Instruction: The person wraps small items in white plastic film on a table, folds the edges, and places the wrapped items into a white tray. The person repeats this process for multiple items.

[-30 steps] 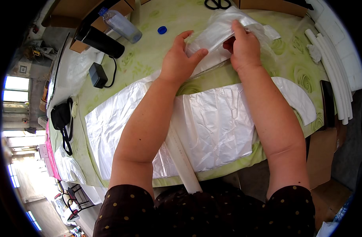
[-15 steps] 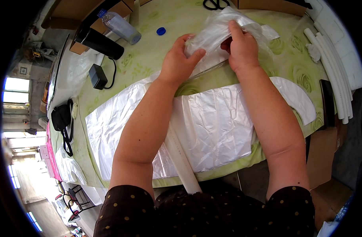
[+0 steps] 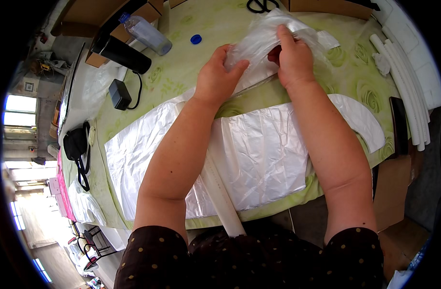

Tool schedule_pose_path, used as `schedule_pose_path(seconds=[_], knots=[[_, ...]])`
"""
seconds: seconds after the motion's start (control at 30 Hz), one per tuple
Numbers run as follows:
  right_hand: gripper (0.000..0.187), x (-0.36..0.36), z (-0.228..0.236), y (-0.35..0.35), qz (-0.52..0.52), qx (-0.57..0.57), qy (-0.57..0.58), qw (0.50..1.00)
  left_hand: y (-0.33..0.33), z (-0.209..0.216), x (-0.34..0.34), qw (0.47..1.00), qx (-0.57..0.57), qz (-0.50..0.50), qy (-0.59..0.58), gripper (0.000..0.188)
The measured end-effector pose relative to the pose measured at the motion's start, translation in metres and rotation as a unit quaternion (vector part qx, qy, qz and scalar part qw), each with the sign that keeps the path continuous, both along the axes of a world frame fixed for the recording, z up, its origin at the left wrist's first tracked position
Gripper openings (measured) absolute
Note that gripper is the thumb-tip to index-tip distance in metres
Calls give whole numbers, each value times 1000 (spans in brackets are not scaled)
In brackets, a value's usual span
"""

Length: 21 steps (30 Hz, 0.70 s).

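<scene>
Both my hands are at the far side of the table on a crumpled clear plastic bag (image 3: 259, 41). My left hand (image 3: 216, 74) grips its near left side, thumb pointing right and the other fingertips partly hidden in the film. On its right side, my right hand (image 3: 296, 58) pinches the film with the thumb on top and the fingers curled beneath. Under my forearms lies a flat, wrinkled white plastic bag (image 3: 261, 154). Across it runs a white plastic pipe (image 3: 223, 200), whose near end reaches my lap.
A clear bottle (image 3: 147, 33), a black cylinder (image 3: 124, 55) and a power adapter (image 3: 119, 94) are at left. A blue cap (image 3: 196, 39) and black-handled scissors (image 3: 262, 5) lie farther back. Several white pipes (image 3: 398, 82) line the right edge. A black pouch (image 3: 76, 143) sits far left.
</scene>
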State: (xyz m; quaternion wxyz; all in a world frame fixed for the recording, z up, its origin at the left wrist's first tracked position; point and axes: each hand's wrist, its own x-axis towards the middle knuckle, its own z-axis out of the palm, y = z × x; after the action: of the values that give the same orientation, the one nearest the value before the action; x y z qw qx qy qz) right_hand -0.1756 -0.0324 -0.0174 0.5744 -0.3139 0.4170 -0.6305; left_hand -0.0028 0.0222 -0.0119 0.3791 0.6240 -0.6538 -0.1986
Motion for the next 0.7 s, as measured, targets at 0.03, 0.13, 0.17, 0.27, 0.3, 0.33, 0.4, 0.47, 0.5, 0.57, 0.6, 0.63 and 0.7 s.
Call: schedule_pose_path(seconds=[0.03,0.13,0.17,0.27,0.3,0.33,0.4,0.47,0.5,0.57,0.6,0.63,0.7], knots=[[44,1,1,1,0,0,2,1000,-1,0,2,1000,18,3,23,54],[44,3,4,4,-3,-1,1,1000,1,2,3,999,13,-6,43,57],[44,3,3,2,-6,-2,-5,1000,1,3,2,999,1,-13,41,57],[44,3,6,5,-3,-3,-3,1000,2,1,2,1000,-1,-16,-7,58],[44,4,8,7,0,-3,1,1000,2,1,1,1000,5,-4,-2,58],[43,3,8,6,31,-16,16,999,2,3,-1,1000,11,7,3,58],[43,-2,7,4,92,-42,45,994,2,4,-1,1000,7,16,23,57],[48,8,10,14,82,-100,104,986,1,3,0,998,-11,12,54,57],[53,12,11,19,77,-128,132,980,0,1,1,998,-19,11,58,57],[59,11,11,21,136,-123,153,971,0,0,2,997,-34,9,68,56],[63,11,10,21,165,-120,163,965,0,0,2,997,-32,8,74,56],[61,10,9,20,170,-115,164,965,1,2,2,996,-30,6,80,55],[57,7,6,16,179,-104,168,964,2,6,0,995,-21,3,93,54]])
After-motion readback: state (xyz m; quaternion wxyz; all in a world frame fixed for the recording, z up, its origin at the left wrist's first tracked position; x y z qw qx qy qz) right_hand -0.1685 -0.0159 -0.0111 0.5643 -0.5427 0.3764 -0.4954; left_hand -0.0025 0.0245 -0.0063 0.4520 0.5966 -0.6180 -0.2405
